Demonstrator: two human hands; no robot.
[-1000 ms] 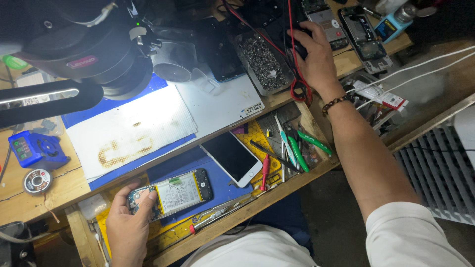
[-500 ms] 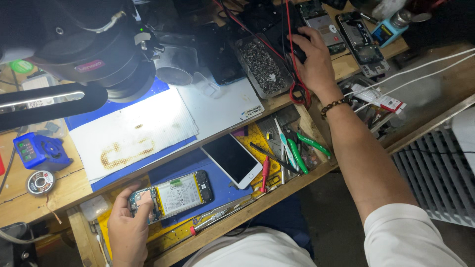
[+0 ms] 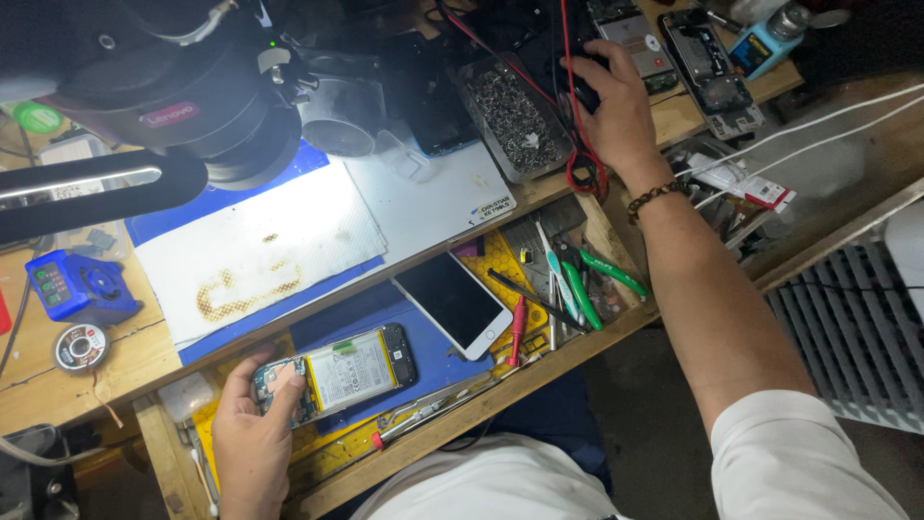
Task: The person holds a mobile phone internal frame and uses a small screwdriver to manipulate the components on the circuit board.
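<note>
An opened phone (image 3: 337, 374), its back cover off and its pale battery exposed, is held at its left end by the left hand (image 3: 252, 430), whose grip is clamped on it with the thumb laid across the circuit board. The phone lies on a blue mat (image 3: 404, 332) in the lower tray of the counter (image 3: 144, 351), just beside a white phone (image 3: 452, 304) lying screen up. The right hand (image 3: 616, 111) is stretched far across the upper counter, its fingers spread and bent down over a dark object among red wires (image 3: 582, 159); whether that grip is closed on anything cannot be told. A metal tray of small screws (image 3: 510, 120) is seen just left of that hand, and green-handled tools (image 3: 587, 284) lie below the forearm. A large microscope head (image 3: 183, 106) is seen over a white work mat (image 3: 260, 246).
</note>
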